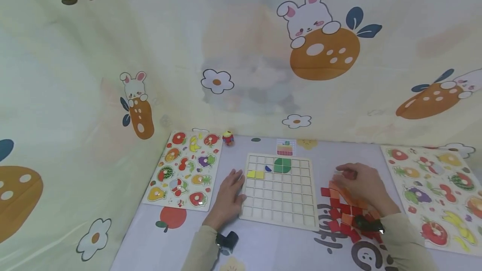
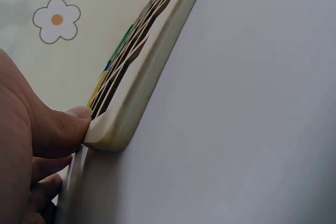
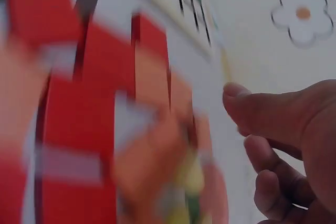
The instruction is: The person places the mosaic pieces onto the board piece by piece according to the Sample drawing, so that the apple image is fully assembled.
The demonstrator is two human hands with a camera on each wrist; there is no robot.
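Note:
In the head view a square wooden grid board (image 1: pixel 280 198) lies in front of me. Set in its upper cells are green quarter-round tiles (image 1: pixel 282 165), a small blue piece (image 1: pixel 268 168) and yellow tiles (image 1: pixel 255 174). My left hand (image 1: pixel 227 198) rests along the board's left side; in the left wrist view its thumb (image 2: pixel 65 129) touches the frame near a corner. My right hand (image 1: pixel 363 185) is over the far end of a pile of red tiles (image 1: pixel 344 208) and orange tiles (image 1: pixel 347 219). In the right wrist view its thumb (image 3: pixel 268 108) is extended, and no tile shows at the fingertips.
Fruit picture boards stand at both sides, one left (image 1: pixel 184 170) and one right (image 1: pixel 440 195). Behind the grid board lie a small pattern card (image 1: pixel 285 147) and a toy figure (image 1: pixel 228 138). A printed curtain (image 1: pixel 248 53) closes off the back.

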